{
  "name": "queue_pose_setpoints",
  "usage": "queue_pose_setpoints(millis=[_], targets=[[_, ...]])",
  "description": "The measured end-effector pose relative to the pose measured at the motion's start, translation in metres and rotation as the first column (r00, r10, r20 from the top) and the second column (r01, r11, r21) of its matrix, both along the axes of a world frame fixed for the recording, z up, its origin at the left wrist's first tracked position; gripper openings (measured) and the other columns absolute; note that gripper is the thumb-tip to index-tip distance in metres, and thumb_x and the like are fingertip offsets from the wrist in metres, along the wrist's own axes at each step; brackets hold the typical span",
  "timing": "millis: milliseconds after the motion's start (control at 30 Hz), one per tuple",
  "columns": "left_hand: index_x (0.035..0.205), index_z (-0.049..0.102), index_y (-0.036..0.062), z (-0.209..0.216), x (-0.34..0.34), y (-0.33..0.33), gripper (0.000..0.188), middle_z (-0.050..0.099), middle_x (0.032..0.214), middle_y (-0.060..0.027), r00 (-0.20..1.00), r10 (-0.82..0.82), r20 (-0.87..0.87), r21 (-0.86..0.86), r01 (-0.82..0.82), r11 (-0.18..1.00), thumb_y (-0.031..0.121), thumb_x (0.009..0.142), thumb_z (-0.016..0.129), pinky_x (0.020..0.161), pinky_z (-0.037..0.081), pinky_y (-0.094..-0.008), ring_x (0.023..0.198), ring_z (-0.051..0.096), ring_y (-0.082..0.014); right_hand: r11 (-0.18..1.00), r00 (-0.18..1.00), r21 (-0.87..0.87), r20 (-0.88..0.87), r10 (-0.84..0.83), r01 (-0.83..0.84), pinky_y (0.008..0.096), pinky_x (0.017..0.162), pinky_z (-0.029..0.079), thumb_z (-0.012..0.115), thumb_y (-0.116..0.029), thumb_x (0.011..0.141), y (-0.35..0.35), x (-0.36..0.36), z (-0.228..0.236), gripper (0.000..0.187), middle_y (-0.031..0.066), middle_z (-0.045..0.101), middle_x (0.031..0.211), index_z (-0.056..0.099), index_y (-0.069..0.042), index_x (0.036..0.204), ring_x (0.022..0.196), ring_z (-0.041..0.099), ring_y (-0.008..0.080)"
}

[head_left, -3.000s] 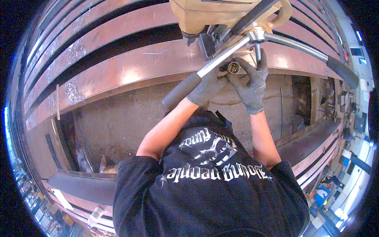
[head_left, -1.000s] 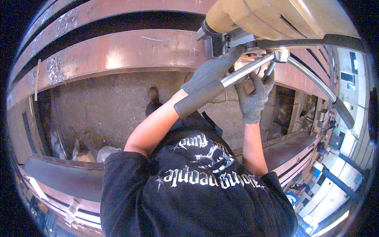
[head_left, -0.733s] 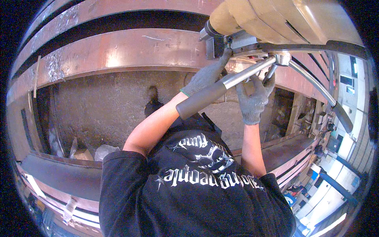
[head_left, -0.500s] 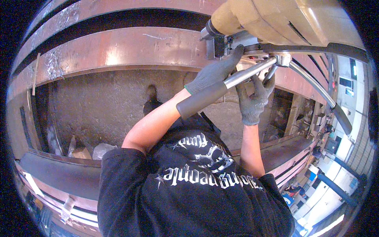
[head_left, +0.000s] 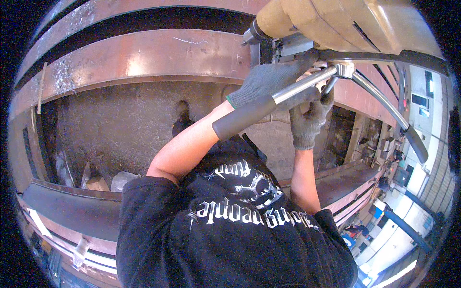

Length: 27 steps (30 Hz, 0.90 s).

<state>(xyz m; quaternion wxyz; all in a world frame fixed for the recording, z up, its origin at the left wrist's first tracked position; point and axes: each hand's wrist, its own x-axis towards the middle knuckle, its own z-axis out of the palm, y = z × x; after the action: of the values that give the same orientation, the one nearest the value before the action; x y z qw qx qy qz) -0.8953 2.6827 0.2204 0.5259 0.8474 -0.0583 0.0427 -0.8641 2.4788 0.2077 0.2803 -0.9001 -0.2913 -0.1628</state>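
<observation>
A tan-housed drilling machine (head_left: 336, 29) with steel feed handles hangs over the upper right. My left hand (head_left: 269, 81), in a grey knitted glove, reaches up to its underside. One finger lies along the dark lower edge. The near feed handle (head_left: 247, 115), a steel bar with a black grip, crosses in front and hides most of the other fingers. My right hand (head_left: 309, 122), gloved alike, is raised below the steel hub (head_left: 344, 70). Its thumb stands off from bent fingers, whose tips meet the left hand under the machine. Whatever lies between them is hidden.
Reddish-brown steel beams (head_left: 139, 57) span the far side, with another dark beam (head_left: 72, 206) nearer. A second feed handle (head_left: 415, 144) slants down on the right. Clear plastic (head_left: 124, 181) and a cardboard piece (head_left: 98, 184) lie on the floor at left.
My left hand has slid rightward and farther under the machine, so its fingers now reach over toward the right hand. The right hand stays nearly in place.
</observation>
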Motion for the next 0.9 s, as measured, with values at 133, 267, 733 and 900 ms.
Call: queue_pose_setpoints(millis=[133, 267, 733, 900], targets=[[0.154, 0.039, 0.0179, -0.018, -0.003, -0.010, 0.063, 0.071, 0.116, -0.0243, 0.993, 0.072, 0.095, -0.039, -0.069, 0.997, 0.044, 0.100, 0.058, 0.075, 0.058, -0.0512, 0.101, 0.071, -0.0447, 0.999, 0.999, -0.017, -0.014, -0.034, 0.034, 0.0469, 0.120, 0.037, 0.087, -0.014, 0.064, -0.001, -0.001, -0.001, 0.056, 0.0258, 0.032, 0.159, 0.076, -0.009, 0.119, 0.147, 0.038, 0.0440], [0.159, 0.031, 0.0100, -0.048, -0.011, -0.014, 0.068, 0.071, 0.112, -0.0286, 0.980, 0.117, 0.163, -0.172, -0.089, 0.981, 0.038, 0.102, 0.055, 0.077, 0.056, -0.0506, 0.101, 0.070, -0.0463, 0.996, 0.997, -0.050, 0.004, -0.076, 0.076, 0.0473, 0.119, 0.038, 0.091, -0.016, 0.065, 0.005, -0.003, 0.002, 0.053, 0.0261, 0.033, 0.158, 0.077, -0.008, 0.116, 0.146, 0.039, 0.0438], [0.166, 0.000, 0.0068, -0.118, -0.001, -0.021, 0.088, 0.071, 0.095, -0.0318, 0.990, -0.012, -0.140, -0.194, -0.016, 0.981, 0.037, 0.102, 0.054, 0.071, 0.053, -0.0508, 0.087, 0.070, -0.0470, 0.991, 0.992, -0.055, 0.000, -0.124, 0.124, 0.0492, 0.120, 0.036, 0.092, -0.024, 0.071, 0.011, -0.004, 0.000, 0.044, 0.0292, 0.034, 0.157, 0.079, -0.009, 0.111, 0.146, 0.037, 0.0464], [0.165, 0.001, 0.0067, -0.124, -0.009, -0.023, 0.085, 0.070, 0.095, -0.0315, 0.999, 0.043, -0.032, -0.173, -0.048, 0.984, 0.037, 0.105, 0.051, 0.071, 0.053, -0.0512, 0.085, 0.070, -0.0468, 0.986, 0.989, -0.078, -0.017, -0.147, 0.146, 0.0493, 0.120, 0.035, 0.092, -0.025, 0.072, 0.012, -0.006, 0.004, 0.044, 0.0298, 0.034, 0.156, 0.079, -0.008, 0.111, 0.146, 0.036, 0.0464]])
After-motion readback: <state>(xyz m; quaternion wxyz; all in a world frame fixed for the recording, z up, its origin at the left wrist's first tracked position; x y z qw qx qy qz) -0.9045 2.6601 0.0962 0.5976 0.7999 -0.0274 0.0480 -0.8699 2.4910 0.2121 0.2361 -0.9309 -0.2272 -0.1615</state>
